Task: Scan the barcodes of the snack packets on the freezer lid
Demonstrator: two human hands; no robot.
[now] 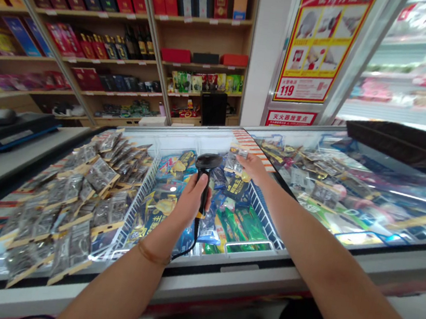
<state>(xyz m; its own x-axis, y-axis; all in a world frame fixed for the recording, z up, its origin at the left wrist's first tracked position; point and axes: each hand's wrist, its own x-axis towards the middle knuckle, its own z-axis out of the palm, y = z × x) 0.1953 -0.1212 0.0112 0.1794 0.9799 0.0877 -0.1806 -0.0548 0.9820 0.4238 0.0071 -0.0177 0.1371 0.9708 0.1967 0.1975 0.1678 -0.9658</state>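
Note:
My left hand [193,193] is wrapped round the handle of a black barcode scanner [209,161], whose cord hangs down past my wrist. Further off, my right hand [252,165] pinches a small clear packet [233,161] with a tan strip along its edge. Packet and scanner head are apart, the packet to the right. Both hands are over a chest freezer with a white wire basket [134,222] of ice-cream packs, blue ones [236,186] and green ones [250,222]. Similar clear packets [101,176] lie heaped at the left on the freezer top.
Shelves of boxed goods [133,18] stand behind the freezer. A dark tray [407,143] sits at the right rear, above more packets [326,193]. At the far left is a counter with a dark device [8,130]. The freezer's front edge [220,281] runs before me.

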